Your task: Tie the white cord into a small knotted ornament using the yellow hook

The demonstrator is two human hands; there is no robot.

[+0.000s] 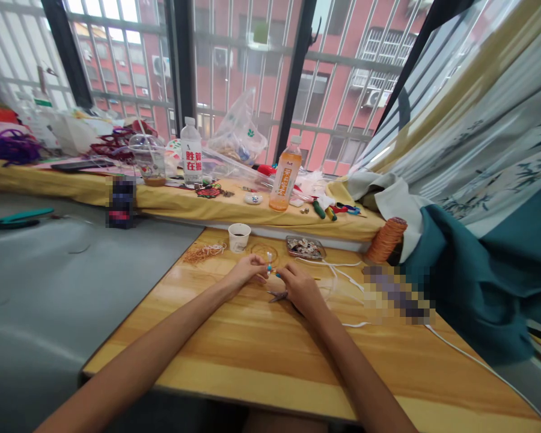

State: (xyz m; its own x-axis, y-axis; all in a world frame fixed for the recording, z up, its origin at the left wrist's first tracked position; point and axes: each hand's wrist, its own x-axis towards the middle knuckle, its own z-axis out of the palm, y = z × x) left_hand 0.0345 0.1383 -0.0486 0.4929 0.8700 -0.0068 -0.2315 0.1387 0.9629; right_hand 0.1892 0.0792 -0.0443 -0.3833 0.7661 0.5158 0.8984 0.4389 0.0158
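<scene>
Above the wooden table (234,355), my left hand (247,270) pinches a small white-and-blue piece (269,264), possibly beaded; its exact kind is too small to tell. My right hand (297,285) is closed just beside it, fingertips at a blue bit with a thin orange-yellow strand. Dark-handled scissors (278,296) lie on the table, partly hidden under my right hand. Behind the hands is a loose loop of thin brown cord (267,249). A paper cup (239,238) with dark liquid stands behind my left hand, near a bundle of orange-brown threads (202,253).
A clear dish of small pieces (305,247) and an orange thread spool (386,238) stand at the back. White cord (351,282) runs along the right. On the ledge are a water bottle (192,153), an orange drink bottle (285,175) and pliers (319,209). Curtains (473,252) hang at right.
</scene>
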